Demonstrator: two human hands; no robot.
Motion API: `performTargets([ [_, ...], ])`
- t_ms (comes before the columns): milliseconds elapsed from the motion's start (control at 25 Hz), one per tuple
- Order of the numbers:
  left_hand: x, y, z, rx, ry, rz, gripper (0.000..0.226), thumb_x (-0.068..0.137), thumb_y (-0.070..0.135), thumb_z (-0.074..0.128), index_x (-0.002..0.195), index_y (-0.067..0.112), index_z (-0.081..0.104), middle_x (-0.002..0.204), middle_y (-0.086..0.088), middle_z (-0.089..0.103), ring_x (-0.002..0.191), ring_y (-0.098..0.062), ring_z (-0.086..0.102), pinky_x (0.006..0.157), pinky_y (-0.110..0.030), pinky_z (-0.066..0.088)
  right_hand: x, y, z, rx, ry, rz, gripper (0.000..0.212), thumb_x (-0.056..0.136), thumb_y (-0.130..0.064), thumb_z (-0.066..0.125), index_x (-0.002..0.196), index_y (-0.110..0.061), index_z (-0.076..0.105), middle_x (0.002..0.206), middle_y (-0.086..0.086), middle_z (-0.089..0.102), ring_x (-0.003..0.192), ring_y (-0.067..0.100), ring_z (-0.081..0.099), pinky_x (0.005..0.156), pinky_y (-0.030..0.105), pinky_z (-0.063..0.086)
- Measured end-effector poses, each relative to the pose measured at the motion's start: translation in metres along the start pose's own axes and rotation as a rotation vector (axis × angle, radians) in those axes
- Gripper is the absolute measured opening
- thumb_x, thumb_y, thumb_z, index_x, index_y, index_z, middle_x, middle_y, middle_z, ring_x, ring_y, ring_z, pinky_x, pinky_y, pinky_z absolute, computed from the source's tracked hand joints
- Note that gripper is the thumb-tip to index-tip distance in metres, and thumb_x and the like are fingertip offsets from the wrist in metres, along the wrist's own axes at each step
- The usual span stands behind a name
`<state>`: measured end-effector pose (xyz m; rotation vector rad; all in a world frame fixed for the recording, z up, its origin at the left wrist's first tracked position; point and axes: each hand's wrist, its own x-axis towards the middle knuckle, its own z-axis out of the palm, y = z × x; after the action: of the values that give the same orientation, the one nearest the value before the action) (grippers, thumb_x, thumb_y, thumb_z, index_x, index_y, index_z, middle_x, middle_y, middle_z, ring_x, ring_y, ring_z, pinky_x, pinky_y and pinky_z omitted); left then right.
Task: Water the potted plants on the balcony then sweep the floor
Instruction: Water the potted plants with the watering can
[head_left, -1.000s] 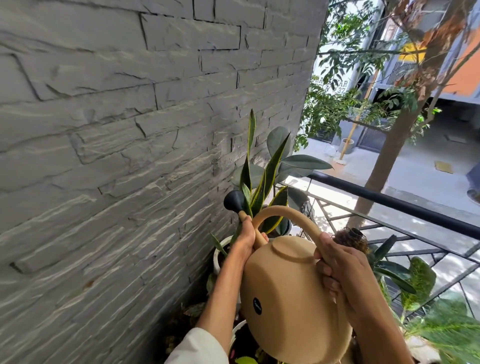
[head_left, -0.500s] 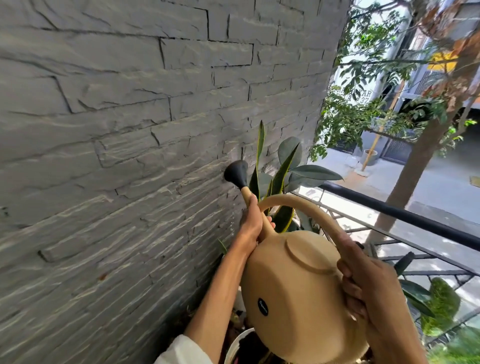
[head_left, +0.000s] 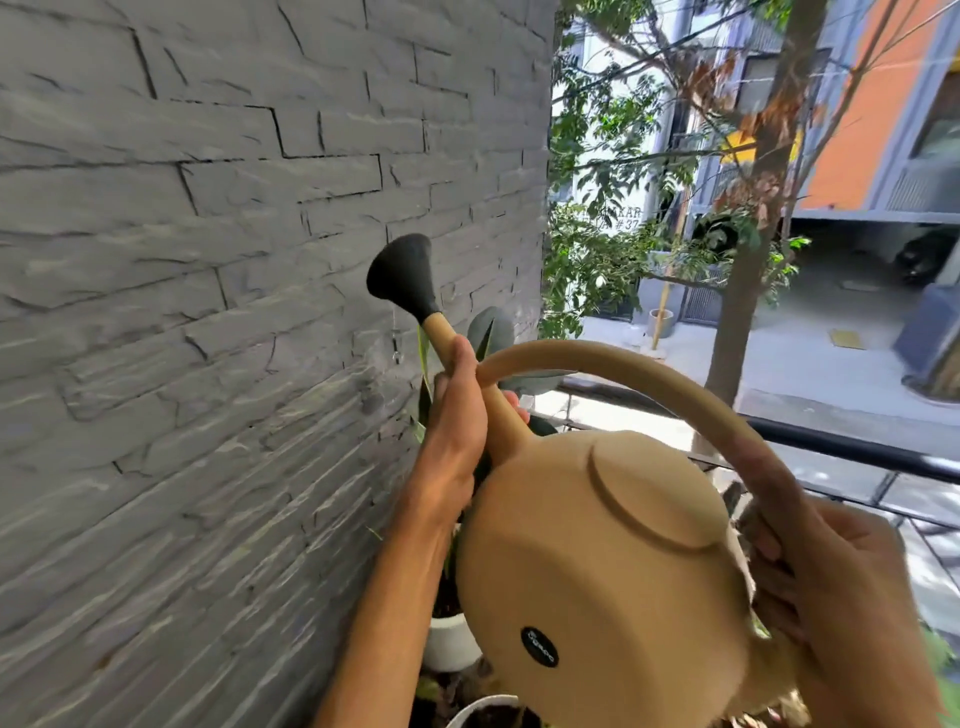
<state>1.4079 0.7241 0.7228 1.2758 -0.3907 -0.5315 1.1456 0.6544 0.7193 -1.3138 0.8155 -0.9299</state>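
Observation:
A tan watering can (head_left: 597, 566) with a black rose head (head_left: 402, 278) fills the middle of the view, its spout raised up and to the left. My left hand (head_left: 460, 415) grips the spout just below the black head. My right hand (head_left: 836, 587) holds the arched handle at the lower right. A drop of water hangs beside the wall under the rose. Behind the can, a snake plant's leaves (head_left: 488, 332) show, and a white pot (head_left: 449, 642) stands below it. Another white pot rim (head_left: 480, 709) peeks in at the bottom.
A grey stacked-stone wall (head_left: 208, 312) runs close along the left. A black balcony railing (head_left: 852, 452) crosses behind the can on the right. Beyond it are a tree trunk (head_left: 743, 291), a street and buildings.
The can's spout has swung upward from the plant, and the black rose now sits higher against the wall. Both hands kept their grips. The view has lifted, hiding most plants.

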Motion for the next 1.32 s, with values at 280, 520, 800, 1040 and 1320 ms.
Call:
performTargets([
  [280, -0.04, -0.022, 0.068, -0.019, 0.019, 0.024, 0.063, 0.098, 0.076, 0.036, 0.116, 0.023, 0.065, 0.07, -0.001, 0.073, 0.069, -0.016, 0.074, 0.058, -0.03, 0.059, 0.016, 0.002, -0.083, 0.02, 0.022, -0.004, 0.084, 0.049, -0.086, 0.085, 0.047, -0.014, 0.042, 0.046, -0.002, 0.023, 0.034, 0.01, 0.016, 0.047, 0.008, 0.026],
  [520, -0.077, -0.064, 0.142, -0.088, 0.155, -0.036, 0.066, 0.098, 0.074, 0.039, 0.099, 0.016, 0.07, 0.06, 0.001, 0.068, 0.058, -0.015, 0.069, 0.059, -0.03, 0.058, 0.046, 0.012, -0.17, 0.04, -0.162, -0.01, 0.081, 0.044, -0.087, 0.084, 0.051, -0.017, 0.044, 0.047, -0.005, 0.028, 0.036, 0.009, 0.017, 0.044, 0.006, 0.022],
  [800, -0.12, -0.11, 0.272, -0.215, 0.391, -0.027, 0.053, 0.107, 0.057, 0.041, 0.079, 0.016, 0.061, 0.046, 0.002, 0.061, 0.041, -0.012, 0.063, 0.05, -0.025, 0.056, 0.101, -0.01, -0.301, -0.157, -0.256, -0.075, 0.105, 0.051, -0.094, 0.074, 0.06, 0.004, 0.036, 0.057, 0.006, 0.029, 0.044, 0.013, 0.022, 0.04, 0.02, 0.019],
  [1040, -0.124, -0.145, 0.35, -0.128, 0.334, -0.075, 0.056, 0.105, 0.063, 0.039, 0.086, 0.016, 0.063, 0.05, 0.002, 0.065, 0.045, -0.012, 0.066, 0.053, -0.026, 0.057, 0.135, -0.007, -0.382, -0.142, -0.239, -0.023, 0.096, 0.056, -0.088, 0.079, 0.061, -0.004, 0.034, 0.057, 0.003, 0.024, 0.046, 0.016, 0.016, 0.039, 0.017, 0.017],
  [1320, -0.09, -0.181, 0.391, -0.143, 0.326, -0.159, 0.064, 0.103, 0.069, 0.035, 0.083, 0.014, 0.063, 0.054, 0.0, 0.065, 0.049, -0.016, 0.066, 0.069, -0.034, 0.056, 0.19, 0.003, -0.41, -0.202, -0.225, -0.002, 0.097, 0.058, -0.087, 0.081, 0.062, -0.008, 0.026, 0.057, 0.003, 0.022, 0.044, 0.015, 0.016, 0.039, 0.016, 0.017],
])
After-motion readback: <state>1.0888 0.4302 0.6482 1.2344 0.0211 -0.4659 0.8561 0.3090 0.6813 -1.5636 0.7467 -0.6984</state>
